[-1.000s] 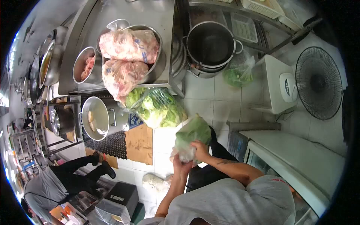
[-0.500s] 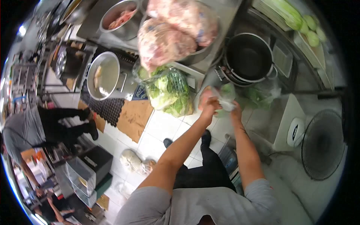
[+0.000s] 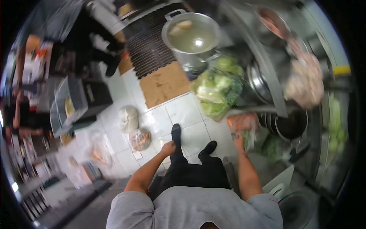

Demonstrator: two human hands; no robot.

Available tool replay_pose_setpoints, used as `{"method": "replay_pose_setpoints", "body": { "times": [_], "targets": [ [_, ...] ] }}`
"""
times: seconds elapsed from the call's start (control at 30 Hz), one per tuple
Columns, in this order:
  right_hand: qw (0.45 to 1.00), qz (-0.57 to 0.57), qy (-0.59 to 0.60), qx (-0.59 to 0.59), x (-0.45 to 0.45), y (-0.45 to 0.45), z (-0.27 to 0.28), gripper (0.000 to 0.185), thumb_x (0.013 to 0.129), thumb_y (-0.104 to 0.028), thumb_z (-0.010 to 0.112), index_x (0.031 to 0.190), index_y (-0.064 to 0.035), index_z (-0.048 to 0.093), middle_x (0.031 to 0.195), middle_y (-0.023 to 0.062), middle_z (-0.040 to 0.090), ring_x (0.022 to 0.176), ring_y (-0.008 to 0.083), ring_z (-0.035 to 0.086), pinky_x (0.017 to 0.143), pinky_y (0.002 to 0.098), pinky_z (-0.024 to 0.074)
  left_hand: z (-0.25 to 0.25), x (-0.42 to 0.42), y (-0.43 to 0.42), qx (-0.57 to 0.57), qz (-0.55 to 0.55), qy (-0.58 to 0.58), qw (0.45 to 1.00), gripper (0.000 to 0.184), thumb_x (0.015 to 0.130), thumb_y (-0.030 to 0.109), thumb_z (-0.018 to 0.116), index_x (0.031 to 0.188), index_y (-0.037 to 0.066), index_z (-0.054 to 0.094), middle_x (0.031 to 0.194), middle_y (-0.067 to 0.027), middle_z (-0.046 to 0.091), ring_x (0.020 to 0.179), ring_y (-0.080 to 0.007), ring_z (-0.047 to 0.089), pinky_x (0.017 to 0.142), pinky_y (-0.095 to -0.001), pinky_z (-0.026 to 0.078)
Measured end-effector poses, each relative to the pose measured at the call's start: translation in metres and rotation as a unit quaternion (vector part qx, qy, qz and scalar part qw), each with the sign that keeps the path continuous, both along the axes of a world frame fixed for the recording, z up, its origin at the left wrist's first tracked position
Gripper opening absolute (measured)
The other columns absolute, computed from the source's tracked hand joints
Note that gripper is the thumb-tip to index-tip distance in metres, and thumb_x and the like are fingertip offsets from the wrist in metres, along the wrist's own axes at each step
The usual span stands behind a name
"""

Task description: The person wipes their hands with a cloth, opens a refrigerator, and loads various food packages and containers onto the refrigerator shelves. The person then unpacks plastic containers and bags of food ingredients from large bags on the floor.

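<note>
My right hand (image 3: 239, 139) is closed at the near edge of a clear plastic bag of orange pieces, perhaps carrots (image 3: 244, 121); the fingers are blurred. Beside that hand hangs a thin bag with something green (image 3: 249, 138). My left hand (image 3: 168, 148) is away from the bags, over the tiled floor by my shoe, its fingers curled with nothing visible in them. A big clear bag of leafy cabbage (image 3: 217, 91) stands just beyond the orange pieces.
A metal pot of liquid (image 3: 190, 36) stands beyond flattened cardboard (image 3: 164, 86). Two tied bags (image 3: 129, 119) lie on the floor. To the right are a dark pot (image 3: 291, 124) and bagged meat (image 3: 305, 82). A co-worker (image 3: 87, 42) stands at upper left.
The view has swung to the left. My left hand has come off the bag and moved left, away from my right hand. The right hand stays by the bags.
</note>
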State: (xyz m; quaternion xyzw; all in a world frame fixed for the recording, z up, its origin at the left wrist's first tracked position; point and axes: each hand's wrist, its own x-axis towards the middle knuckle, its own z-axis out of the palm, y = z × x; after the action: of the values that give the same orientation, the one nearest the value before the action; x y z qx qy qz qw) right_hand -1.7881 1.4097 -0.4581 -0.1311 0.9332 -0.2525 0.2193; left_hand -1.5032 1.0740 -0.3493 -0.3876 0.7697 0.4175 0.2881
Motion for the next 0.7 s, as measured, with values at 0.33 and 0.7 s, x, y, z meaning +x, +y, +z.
{"method": "replay_pose_setpoints", "body": {
  "times": [0.33,0.7],
  "targets": [
    [0.922,0.328,-0.2,-0.057,0.104,-0.343,0.07,0.031,0.069,-0.009,0.059,0.099,-0.0044,0.055,0.075,0.0041,0.055,0.069,0.015,0.053,0.058,0.0276,0.0429,-0.001,0.134,-0.009,0.056,0.291,0.036,0.954,0.022,0.077,0.019,0.044,0.083,0.003,0.057,0.083,-0.022,0.059,0.083,-0.0377,0.056,0.076,-0.0451,0.043],
    [0.84,0.411,-0.341,0.097,0.201,-0.538,0.091,0.023,0.076,-0.011,0.055,0.099,-0.0058,0.054,0.073,0.0016,0.055,0.063,0.01,0.052,0.053,0.025,0.0419,-0.015,0.277,-0.033,-0.021,0.535,-0.061,0.842,0.022,0.075,0.019,0.046,0.083,0.003,0.058,0.086,-0.0208,0.059,0.084,-0.0369,0.056,0.076,-0.0446,0.044]
  ]
}}
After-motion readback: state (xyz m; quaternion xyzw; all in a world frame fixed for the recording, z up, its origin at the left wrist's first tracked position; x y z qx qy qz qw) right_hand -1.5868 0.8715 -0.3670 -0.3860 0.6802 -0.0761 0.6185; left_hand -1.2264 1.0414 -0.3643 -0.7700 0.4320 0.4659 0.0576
